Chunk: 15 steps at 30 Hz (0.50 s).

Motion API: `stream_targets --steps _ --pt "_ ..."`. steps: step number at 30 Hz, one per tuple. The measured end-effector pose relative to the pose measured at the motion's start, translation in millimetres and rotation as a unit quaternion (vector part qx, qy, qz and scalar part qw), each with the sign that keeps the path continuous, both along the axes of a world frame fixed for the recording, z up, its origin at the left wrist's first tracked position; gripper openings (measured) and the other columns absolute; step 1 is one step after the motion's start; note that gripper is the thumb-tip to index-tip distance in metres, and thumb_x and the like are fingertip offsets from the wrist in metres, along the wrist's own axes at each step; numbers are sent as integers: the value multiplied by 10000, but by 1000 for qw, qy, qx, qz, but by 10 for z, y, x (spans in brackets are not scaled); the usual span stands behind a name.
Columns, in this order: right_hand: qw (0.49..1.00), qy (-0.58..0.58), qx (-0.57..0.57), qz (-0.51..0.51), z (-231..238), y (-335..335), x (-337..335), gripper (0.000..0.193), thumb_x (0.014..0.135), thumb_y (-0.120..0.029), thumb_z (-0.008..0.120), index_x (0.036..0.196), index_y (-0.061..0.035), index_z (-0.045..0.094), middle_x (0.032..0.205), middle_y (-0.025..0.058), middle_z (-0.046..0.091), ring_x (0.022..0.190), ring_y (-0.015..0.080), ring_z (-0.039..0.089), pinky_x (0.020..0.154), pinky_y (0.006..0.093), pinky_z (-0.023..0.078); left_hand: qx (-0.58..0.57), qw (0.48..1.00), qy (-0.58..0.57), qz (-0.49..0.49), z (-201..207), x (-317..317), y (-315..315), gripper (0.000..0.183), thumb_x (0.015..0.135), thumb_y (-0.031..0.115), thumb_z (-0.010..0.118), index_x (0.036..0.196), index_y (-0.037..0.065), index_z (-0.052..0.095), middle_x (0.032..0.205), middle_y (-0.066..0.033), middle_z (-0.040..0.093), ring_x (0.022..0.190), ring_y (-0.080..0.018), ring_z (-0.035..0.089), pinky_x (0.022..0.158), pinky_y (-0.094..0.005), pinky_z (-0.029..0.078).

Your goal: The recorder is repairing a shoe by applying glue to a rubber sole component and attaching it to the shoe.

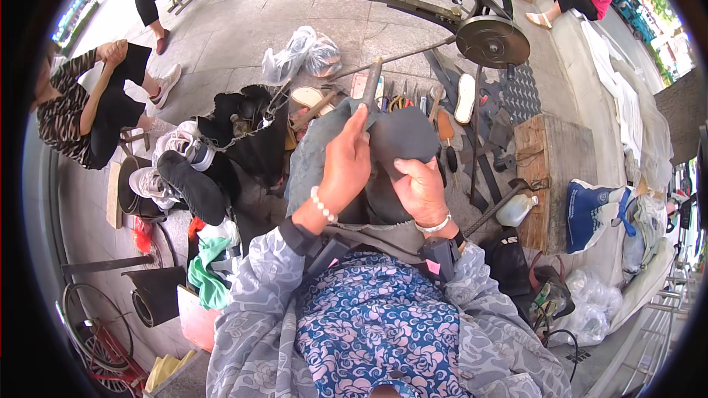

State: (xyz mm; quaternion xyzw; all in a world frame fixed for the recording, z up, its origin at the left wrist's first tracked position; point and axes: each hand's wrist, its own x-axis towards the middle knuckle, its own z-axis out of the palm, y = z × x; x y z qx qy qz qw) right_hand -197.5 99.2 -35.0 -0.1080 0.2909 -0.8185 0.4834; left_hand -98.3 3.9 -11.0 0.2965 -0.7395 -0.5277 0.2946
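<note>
— Nearest, that blue flowered apron (pixel 376 324), soft cotton. Above it?
— A dark grey leather piece (pixel 402 136), matte, over the lap. Left hand (pixel 345 166) grips a hammer handle (pixel 369 85); right hand (pixel 420 191) pinches the leather's edge.
— Packages?
— A blue-white bag (pixel 590 214) at right, then a pale plastic bottle (pixel 516 210).

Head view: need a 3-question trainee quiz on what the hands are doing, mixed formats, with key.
1. True or false: the left hand grips a dark-handled tool upright.
2. The right hand presses on: A) the white plastic bottle B) the dark grey material C) the wooden block.
3. Fill in: the left wrist wears a bracelet of white ____.

Key: 1 true; 2 B; 3 beads.
</note>
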Motion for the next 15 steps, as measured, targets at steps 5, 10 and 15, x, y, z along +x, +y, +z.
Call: stream_targets --steps 5,10,15 --pt "996 -43 -65 -36 -83 9 -90 474 744 97 456 1202 -24 458 1164 77 541 1095 221 510 991 368 369 -40 996 -18 -79 -62 401 386 405 842 -47 444 1247 -40 428 1177 -236 533 1099 -325 529 882 -315 431" --pt "999 -22 -19 -29 -29 -23 -2 478 745 96 452 1206 -31 458 1177 86 531 1112 223 500 997 369 364 -72 997 -16 -15 -144 4 -57 446 824 -54 471 1266 -6 428 1078 -273 556 1003 -411 546 798 -364 458" --pt "996 -72 -40 -25 -99 -8 -137 524 723 103 445 1228 -34 441 1201 95 514 1130 227 485 1009 373 350 -185 979 -49 -71 123 390 179 431 819 -82 453 1242 -1 470 1122 -231 562 915 -348 593 784 -335 464"
